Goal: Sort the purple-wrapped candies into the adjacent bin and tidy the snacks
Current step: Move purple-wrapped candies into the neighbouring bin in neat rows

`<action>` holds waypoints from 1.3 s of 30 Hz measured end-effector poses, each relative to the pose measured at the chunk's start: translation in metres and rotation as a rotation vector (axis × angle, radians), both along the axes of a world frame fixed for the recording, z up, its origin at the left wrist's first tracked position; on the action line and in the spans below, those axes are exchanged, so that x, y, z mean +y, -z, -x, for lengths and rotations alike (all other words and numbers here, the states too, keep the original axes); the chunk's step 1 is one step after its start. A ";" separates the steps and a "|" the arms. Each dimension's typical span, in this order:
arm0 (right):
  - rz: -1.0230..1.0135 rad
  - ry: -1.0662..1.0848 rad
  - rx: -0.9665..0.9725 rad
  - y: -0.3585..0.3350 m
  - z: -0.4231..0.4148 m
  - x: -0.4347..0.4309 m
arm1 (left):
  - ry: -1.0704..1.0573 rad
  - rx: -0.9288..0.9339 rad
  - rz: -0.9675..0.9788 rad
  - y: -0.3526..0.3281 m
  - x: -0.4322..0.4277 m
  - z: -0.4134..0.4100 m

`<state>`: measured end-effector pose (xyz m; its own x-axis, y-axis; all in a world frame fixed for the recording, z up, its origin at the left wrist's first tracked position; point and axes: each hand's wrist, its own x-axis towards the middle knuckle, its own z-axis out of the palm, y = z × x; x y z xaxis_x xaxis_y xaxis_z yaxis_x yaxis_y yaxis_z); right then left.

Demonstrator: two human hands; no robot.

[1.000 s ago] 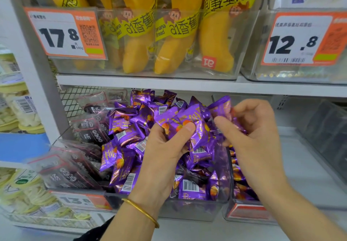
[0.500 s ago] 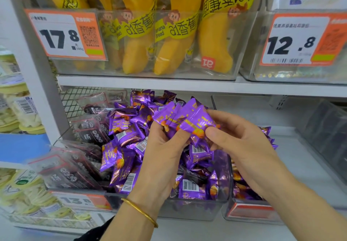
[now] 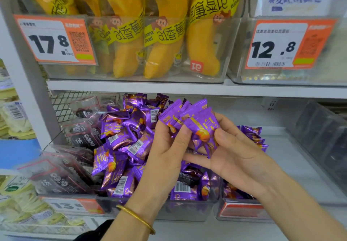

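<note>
Candies in purple wrappers point(image 3: 124, 137) lie heaped in a clear bin point(image 3: 184, 210) on the lower shelf of a shop display. Above the heap, the left hand point(image 3: 169, 146), with a gold bangle point(image 3: 137, 218) on its wrist, curls its fingers and thumb around a fanned bunch of candies point(image 3: 178, 113). The right hand point(image 3: 236, 158) meets it palm up and pinches the front candy point(image 3: 202, 128) of that bunch between thumb and fingers. Just to the right stands the adjacent bin point(image 3: 244, 216), with a red label on its front and a few purple candies point(image 3: 253, 137) showing behind the right hand. Dark snack packets point(image 3: 62, 173) fill the bin to the left. On the upper shelf, yellow banana bread packs point(image 3: 169, 34) stand in a clear box between orange price tags reading 17.8 point(image 3: 54, 39) and 12.8 point(image 3: 281, 45).
</note>
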<state>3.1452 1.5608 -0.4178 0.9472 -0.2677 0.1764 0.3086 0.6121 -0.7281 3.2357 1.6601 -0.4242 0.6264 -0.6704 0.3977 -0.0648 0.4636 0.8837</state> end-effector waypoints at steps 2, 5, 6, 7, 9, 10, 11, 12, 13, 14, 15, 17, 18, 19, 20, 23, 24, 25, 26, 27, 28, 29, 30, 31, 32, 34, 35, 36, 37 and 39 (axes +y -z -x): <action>-0.039 -0.012 -0.052 -0.001 0.004 -0.001 | -0.006 -0.048 -0.025 -0.002 -0.002 0.007; -0.087 0.063 -0.097 -0.002 0.019 -0.012 | 0.060 -0.116 -0.084 -0.007 -0.011 0.018; -0.092 0.103 -0.092 -0.003 0.027 -0.018 | 0.096 -0.140 -0.103 -0.010 -0.017 0.022; -0.092 0.152 -0.068 -0.004 0.036 -0.025 | 0.126 -0.179 -0.137 -0.010 -0.024 0.026; -0.085 0.267 0.002 -0.005 0.058 -0.043 | 0.200 -0.250 -0.219 -0.010 -0.042 0.034; -0.066 0.317 0.030 -0.005 0.069 -0.054 | 0.240 -0.266 -0.259 -0.010 -0.052 0.038; -0.028 0.365 0.059 -0.005 0.081 -0.067 | 0.249 -0.277 -0.309 -0.008 -0.062 0.041; 0.021 0.417 0.094 -0.005 0.093 -0.080 | 0.241 -0.281 -0.355 -0.008 -0.074 0.043; 0.070 0.471 0.129 -0.003 0.104 -0.095 | 0.213 -0.288 -0.401 -0.007 -0.084 0.044; 0.116 0.524 0.170 0.000 0.115 -0.111 | 0.169 -0.315 -0.448 -0.004 -0.094 0.043; 0.159 0.567 0.224 0.005 0.124 -0.126 | 0.128 -0.354 -0.498 0.000 -0.103 0.043; 0.243 0.590 0.363 0.020 0.137 -0.155 | 0.077 -0.459 -0.568 0.008 -0.116 0.045; 0.295 0.563 0.447 0.028 0.139 -0.166 | 0.066 -0.522 -0.603 0.014 -0.121 0.048; 0.358 0.516 0.533 0.037 0.140 -0.175 | 0.060 -0.591 -0.670 0.019 -0.124 0.052; 0.422 0.463 0.610 0.045 0.139 -0.183 | 0.056 -0.665 -0.749 0.024 -0.125 0.055; 0.573 0.356 0.721 0.061 0.129 -0.197 | 0.061 -0.843 -0.885 0.041 -0.126 0.061; 0.629 0.343 0.739 0.066 0.125 -0.199 | 0.056 -0.877 -0.909 0.045 -0.127 0.062; 0.699 0.343 0.753 0.072 0.122 -0.201 | 0.057 -0.892 -0.930 0.048 -0.127 0.063; 0.778 0.354 0.766 0.077 0.120 -0.204 | 0.057 -0.911 -0.947 0.048 -0.126 0.065; 0.861 0.362 0.776 0.082 0.118 -0.206 | 0.050 -0.922 -0.952 0.051 -0.126 0.065; 0.949 0.365 0.781 0.087 0.117 -0.207 | 0.036 -0.935 -0.950 0.053 -0.125 0.066; 1.045 0.364 0.782 0.091 0.116 -0.209 | 0.028 -0.943 -0.948 0.055 -0.124 0.067; 1.144 0.361 0.776 0.095 0.115 -0.211 | 0.023 -0.941 -0.945 0.056 -0.124 0.068; 1.235 0.357 0.760 0.098 0.114 -0.211 | 0.022 -0.937 -0.945 0.058 -0.123 0.069; 1.301 0.359 0.737 0.101 0.113 -0.211 | 0.025 -0.929 -0.948 0.059 -0.123 0.070; 1.369 0.394 0.693 0.104 0.111 -0.208 | 0.024 -0.904 -0.947 0.060 -0.120 0.071; 1.399 0.420 0.677 0.105 0.110 -0.208 | 0.016 -0.898 -0.943 0.060 -0.120 0.071; 1.441 0.440 0.671 0.107 0.109 -0.207 | 0.001 -0.899 -0.941 0.060 -0.120 0.070; 1.493 0.456 0.675 0.108 0.107 -0.206 | -0.011 -0.903 -0.940 0.061 -0.120 0.070; 1.545 0.478 0.750 0.111 0.104 -0.204 | -0.018 -0.897 -0.952 0.062 -0.120 0.069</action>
<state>3.0408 1.3571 -0.5291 0.8319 -0.5421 0.1187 -0.3983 -0.7321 -0.5526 3.1667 1.5398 -0.4857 0.4042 -0.9129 0.0563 -0.7984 -0.3222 0.5086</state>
